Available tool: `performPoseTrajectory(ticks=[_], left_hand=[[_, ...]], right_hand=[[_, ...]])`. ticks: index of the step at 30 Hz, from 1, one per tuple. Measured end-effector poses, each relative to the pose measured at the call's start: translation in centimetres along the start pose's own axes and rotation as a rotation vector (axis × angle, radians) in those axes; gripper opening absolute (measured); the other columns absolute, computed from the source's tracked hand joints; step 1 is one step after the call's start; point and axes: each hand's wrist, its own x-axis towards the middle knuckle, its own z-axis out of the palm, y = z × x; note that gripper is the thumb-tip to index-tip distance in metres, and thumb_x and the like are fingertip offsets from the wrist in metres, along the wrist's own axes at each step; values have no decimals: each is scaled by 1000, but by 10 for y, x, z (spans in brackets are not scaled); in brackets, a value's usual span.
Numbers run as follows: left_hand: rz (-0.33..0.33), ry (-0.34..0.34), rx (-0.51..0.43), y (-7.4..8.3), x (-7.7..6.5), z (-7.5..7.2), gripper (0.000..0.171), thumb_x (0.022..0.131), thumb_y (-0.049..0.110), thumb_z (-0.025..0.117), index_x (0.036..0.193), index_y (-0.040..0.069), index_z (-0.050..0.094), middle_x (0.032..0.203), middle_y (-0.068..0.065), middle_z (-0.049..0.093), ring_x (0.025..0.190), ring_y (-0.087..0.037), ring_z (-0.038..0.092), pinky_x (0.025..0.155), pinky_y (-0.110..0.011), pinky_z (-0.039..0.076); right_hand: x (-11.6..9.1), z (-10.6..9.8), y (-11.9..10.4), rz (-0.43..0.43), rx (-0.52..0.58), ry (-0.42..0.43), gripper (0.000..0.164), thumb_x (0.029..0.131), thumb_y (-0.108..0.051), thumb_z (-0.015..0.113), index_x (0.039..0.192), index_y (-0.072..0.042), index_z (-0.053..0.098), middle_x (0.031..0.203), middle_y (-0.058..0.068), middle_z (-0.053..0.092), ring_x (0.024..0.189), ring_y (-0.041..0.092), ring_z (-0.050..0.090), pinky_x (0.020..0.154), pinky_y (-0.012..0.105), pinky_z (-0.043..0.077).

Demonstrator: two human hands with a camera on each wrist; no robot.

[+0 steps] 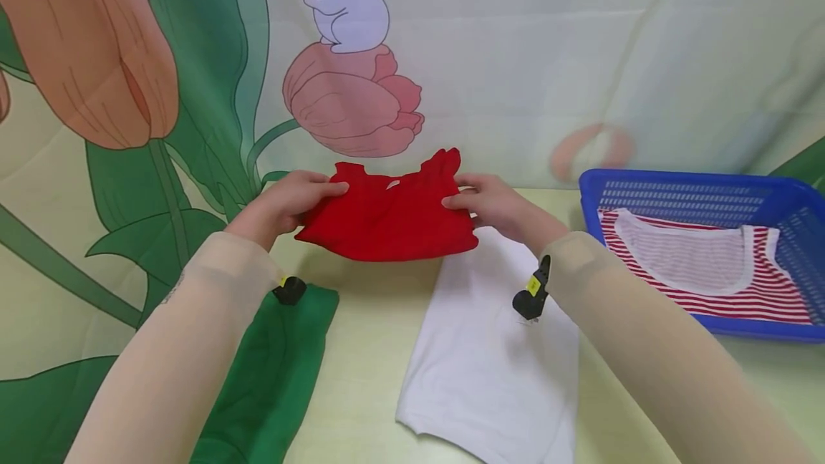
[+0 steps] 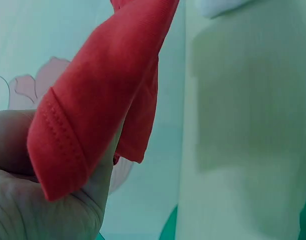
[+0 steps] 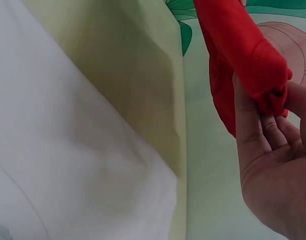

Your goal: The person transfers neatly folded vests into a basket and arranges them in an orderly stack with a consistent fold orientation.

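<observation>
From here I see a folded red garment (image 1: 389, 220) held up at the centre of the frame, above the tabletop (image 1: 364, 371). The left hand (image 1: 293, 199) pinches its left edge between thumb and fingers; the right hand (image 1: 495, 205) pinches the right edge. A white garment (image 1: 490, 364) lies lower right of centre, a green one (image 1: 277, 371) lower left. At far right, a blue basket (image 1: 683, 181) holds a red-and-white striped top (image 1: 702, 256).

garment (image 1: 393, 224) above table (image 1: 361, 371) | cloth (image 1: 277, 371) front-left | shirt (image 1: 490, 371) front-right | top (image 1: 696, 256) in basket (image 1: 696, 179), far right
</observation>
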Motion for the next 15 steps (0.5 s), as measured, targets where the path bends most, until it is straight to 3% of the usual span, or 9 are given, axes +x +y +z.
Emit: performPoseTrajectory(ticks=[8, 15], left_hand=[[44, -1, 1, 23, -10, 12, 52, 108, 35, 63, 146, 1, 53, 123, -12, 66, 93, -20, 70, 79, -28, 63], [100, 8, -26, 42, -13, 26, 55, 106, 32, 68, 153, 8, 52, 141, -15, 61, 109, -28, 69, 84, -33, 64]], right_hand=[[-20, -27, -11, -25, 10, -2, 67, 106, -19, 67, 165, -7, 37, 148, 18, 57, 129, 34, 62, 108, 46, 56], [-37, -54, -22, -40, 17, 5, 59, 108, -17, 64, 162, -8, 43, 147, 18, 57, 124, 30, 64, 99, 38, 60]])
